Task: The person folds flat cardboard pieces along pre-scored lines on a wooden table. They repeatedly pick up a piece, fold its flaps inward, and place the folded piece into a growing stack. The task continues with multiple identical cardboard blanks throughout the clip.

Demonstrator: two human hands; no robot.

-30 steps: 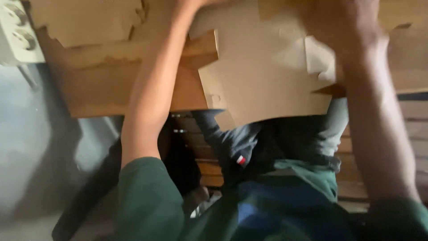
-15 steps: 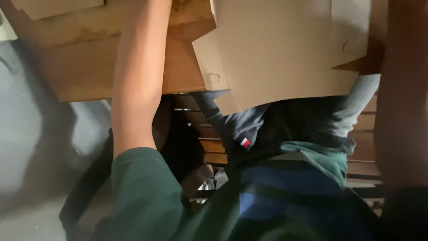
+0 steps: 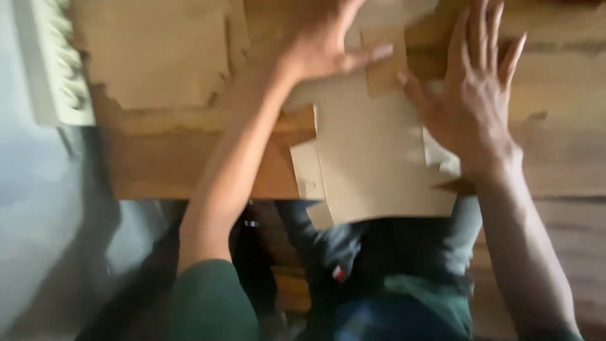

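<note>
A flat, pale brown cardboard cutout, die-cut with notched tabs and flaps along its edges, is lying on a wooden table, its lower edge hanging over the table's near side above the person's lap. The left hand is pressing down on the cutout's upper part, fingers spread flat and open. The right hand is resting on its right side, fingers splayed wide, gripping nothing. Another torn-edged cardboard sheet is lying on the table to the left.

dim, motion-blurred, light from left
</note>
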